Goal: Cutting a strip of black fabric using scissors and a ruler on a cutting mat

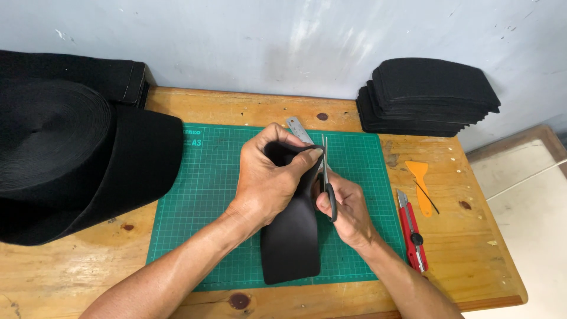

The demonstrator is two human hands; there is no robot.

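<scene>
Both bare forearms are extended forward from the lower edge of the view and are angled toward each other. The left hand [266, 180] is held palm-down, its fingers [307, 155] curled inward and closed in a grip. The right hand [348, 207] is placed just beside it, lower, with its fingers bent and clenched.

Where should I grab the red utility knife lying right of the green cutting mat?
Probably grip the red utility knife around the middle of its long handle, coming from above with fingers across its width. It lies flat on the wooden table, lengthwise away from you, clear of the green cutting mat and the orange scraper.
</scene>
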